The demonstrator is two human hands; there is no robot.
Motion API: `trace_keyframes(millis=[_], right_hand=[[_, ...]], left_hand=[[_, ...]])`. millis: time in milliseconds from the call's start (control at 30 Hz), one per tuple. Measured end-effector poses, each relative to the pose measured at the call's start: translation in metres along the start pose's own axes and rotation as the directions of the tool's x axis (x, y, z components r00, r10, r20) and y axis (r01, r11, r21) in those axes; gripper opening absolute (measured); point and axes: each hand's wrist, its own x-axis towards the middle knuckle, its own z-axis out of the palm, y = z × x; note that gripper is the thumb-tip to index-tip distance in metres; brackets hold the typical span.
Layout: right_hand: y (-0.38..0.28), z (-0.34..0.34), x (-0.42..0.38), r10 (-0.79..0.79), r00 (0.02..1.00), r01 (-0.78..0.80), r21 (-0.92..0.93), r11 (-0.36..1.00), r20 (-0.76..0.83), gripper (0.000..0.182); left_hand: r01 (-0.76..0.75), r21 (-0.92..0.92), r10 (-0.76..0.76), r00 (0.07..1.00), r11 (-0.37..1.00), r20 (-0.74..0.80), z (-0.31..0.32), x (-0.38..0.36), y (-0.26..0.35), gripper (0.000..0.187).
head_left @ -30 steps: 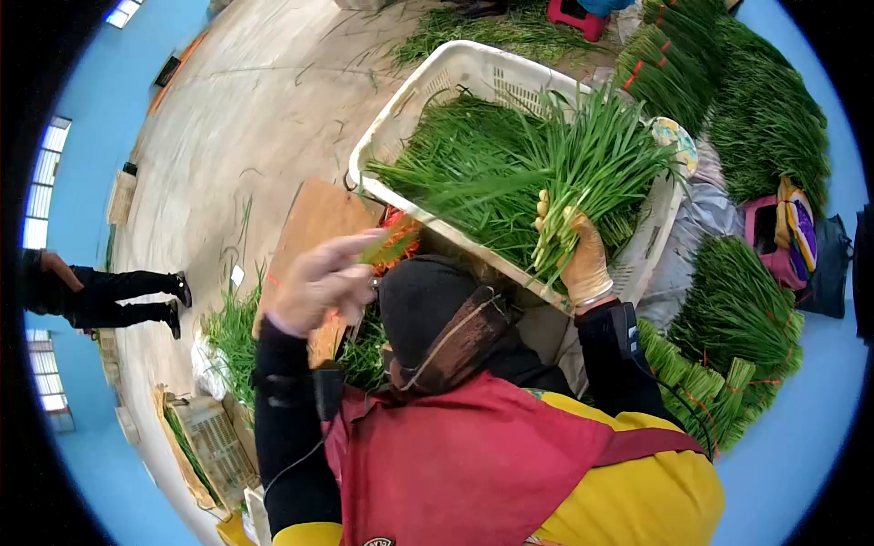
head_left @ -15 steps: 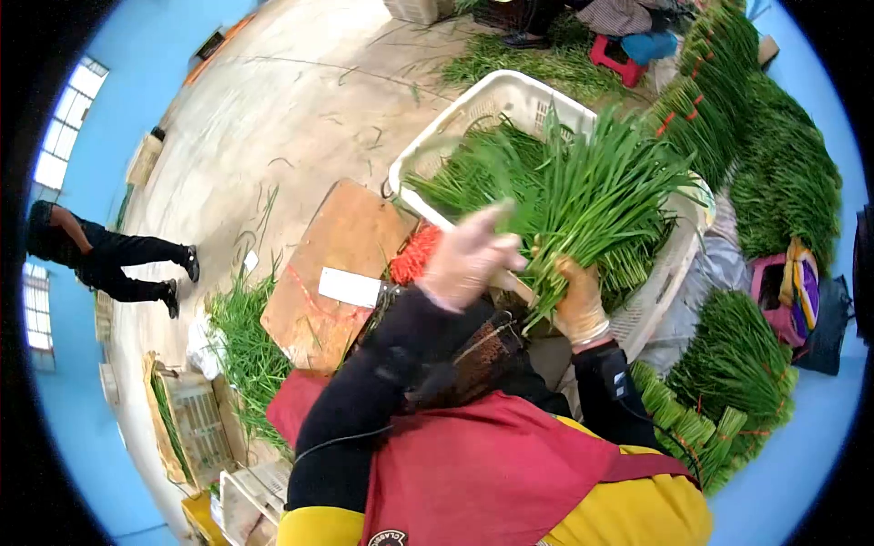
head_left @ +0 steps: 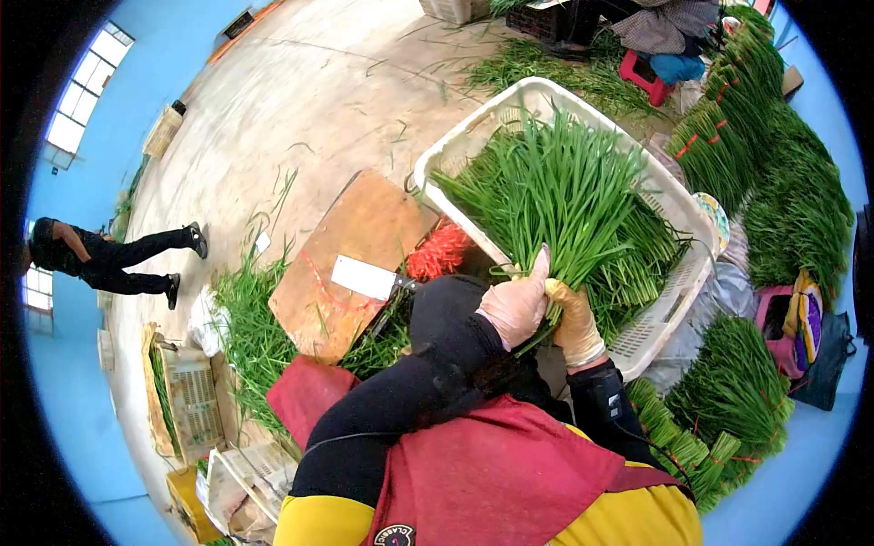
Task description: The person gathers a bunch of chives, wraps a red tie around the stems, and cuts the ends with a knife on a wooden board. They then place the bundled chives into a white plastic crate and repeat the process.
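A bunch of green chives [head_left: 555, 200] is held upright over the white basket [head_left: 678, 273], stems clamped at the bottom by both gloved hands: left hand [head_left: 516, 308] and right hand [head_left: 575, 320] each with a closed grip around it. A cleaver [head_left: 364, 278] is left lying on the wooden board [head_left: 350, 246] to the left.

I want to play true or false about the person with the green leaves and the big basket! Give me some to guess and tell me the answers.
1. Both hands, left hand and right hand, grip one bunch of green stalks. True.
2. The white basket holds red apples. False: it holds green stalks.
3. A cleaver lies on the wooden board. True.
4. The hands are bare. False: both wear thin gloves.
5. The red bands lie inside the basket. False: they lie beside it, near the board.
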Motion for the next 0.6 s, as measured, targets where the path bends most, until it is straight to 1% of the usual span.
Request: trace_keyframes(millis=[33, 100, 133, 167, 233, 267, 333, 367, 400, 433, 467, 500, 533, 567, 600], right_hand=[[-0.002, 0.001, 0.0, 0.052, 0.999, -0.052, 0.02, 0.998, -0.005, 0.05], [-0.005, 0.002, -0.003, 0.158, 0.987, -0.157, 0.056, 0.986, -0.015, 0.048], [-0.003, 0.001, -0.005, 0.156, 0.988, -0.155, 0.071, 0.985, -0.015, 0.05], [-0.002, 0.001, -0.004, 0.157, 0.987, -0.156, 0.067, 0.985, -0.012, 0.05], [0.0, 0.001, -0.005, 0.242, 0.97, -0.244, 0.097, 0.965, 0.035, 0.049], [-0.002, 0.001, -0.009, 0.147, 0.987, -0.149, 0.027, 0.988, 0.057, 0.044], [-0.009, 0.004, -0.013, 0.15, 0.988, -0.15, -0.007, 0.989, 0.041, 0.042], [-0.014, 0.006, -0.015, 0.155, 0.988, -0.154, -0.036, 0.987, 0.024, 0.04], [-0.019, 0.01, -0.015, 0.178, 0.983, -0.179, 0.015, 0.984, 0.051, 0.038], [-0.026, 0.016, -0.015, 0.162, 0.981, -0.17, 0.073, 0.983, 0.11, 0.041], [-0.034, 0.019, -0.016, 0.131, 0.983, -0.132, 0.004, 0.991, 0.129, 0.042], [-0.04, 0.022, -0.017, 0.1, 0.983, -0.091, -0.065, 0.994, 0.153, 0.044], [-0.038, 0.014, -0.012, 0.147, 0.974, -0.128, -0.115, 0.985, 0.174, 0.049], [-0.041, 0.014, -0.009, 0.142, 0.971, -0.12, -0.123, 0.985, 0.194, 0.049], [-0.042, 0.016, -0.005, 0.046, 0.962, 0.011, -0.205, 0.979, 0.268, 0.052]], left_hand=[[0.001, -0.002, -0.001, 1.0, 1.0, -0.004, -0.004, 0.0, 0.002, 0.075], [-0.042, 0.076, 0.033, 0.994, 0.996, 0.108, -0.009, -0.002, 0.005, 0.074], [-0.06, 0.049, 0.051, 0.985, 0.997, 0.164, -0.016, -0.003, 0.006, 0.077], [-0.059, 0.046, 0.051, 0.986, 0.997, 0.16, -0.019, -0.004, 0.004, 0.077], [-0.145, 0.075, 0.13, 0.975, 0.987, 0.18, -0.025, -0.008, 0.004, 0.078], [-0.146, 0.074, 0.131, 0.975, 0.987, 0.178, -0.032, -0.008, 0.005, 0.078], [-0.171, 0.067, 0.152, 0.961, 0.983, 0.23, -0.05, -0.008, 0.006, 0.076], [-0.267, -0.055, 0.269, 0.963, 0.962, 0.03, -0.048, -0.011, -0.007, 0.06], [-0.223, -0.255, 0.217, 0.975, 0.941, -0.054, -0.051, -0.015, -0.012, 0.051], [-0.191, -0.446, 0.15, 0.98, 0.874, -0.128, -0.057, -0.017, -0.014, 0.042], [-0.194, -0.63, 0.08, 0.975, 0.751, -0.205, -0.054, -0.016, -0.024, 0.031], [-0.1, -0.747, 0.042, 0.994, 0.658, -0.096, -0.057, -0.015, -0.035, 0.031], [-0.027, -0.732, 0.017, 1.0, 0.681, -0.022, -0.058, -0.013, -0.045, 0.033], [0.045, -0.711, -0.015, 0.999, 0.702, 0.048, -0.057, -0.01, -0.057, 0.035], [-0.001, -0.667, 0.068, 0.995, 0.745, 0.074, -0.057, -0.007, -0.067, 0.053]])
